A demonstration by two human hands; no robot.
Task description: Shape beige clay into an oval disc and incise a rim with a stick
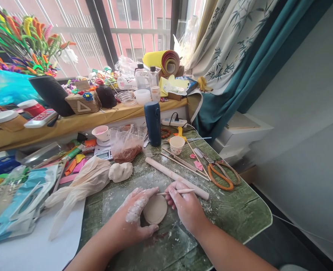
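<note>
A flat round clay disc (pixel 155 209) lies on a clear plastic sheet (pixel 180 239) dusted with white powder. My left hand (pixel 136 212), smeared with white, curves around the disc's left side, fingers along its far edge and thumb along its near edge. Between the thumb and fingers of my right hand (pixel 185 205) is a slim pale pointed stick (pixel 187 191), held like a pencil. Its left end reaches the disc's far edge by my left fingertips. Just beyond my hands, a rolling pin (pixel 177 178) lies slantwise. A lump of white clay (pixel 120 172) sits farther left.
Orange-handled scissors (pixel 221 175), thin sticks (pixel 185 164) and a paper cup (pixel 177 145) lie to the right. Behind stand a dark blue bottle (pixel 153 124) and a bag of brown material (pixel 128 145). A crumpled plastic bag (pixel 84 184) and a kitchen scale (pixel 103 153) are left.
</note>
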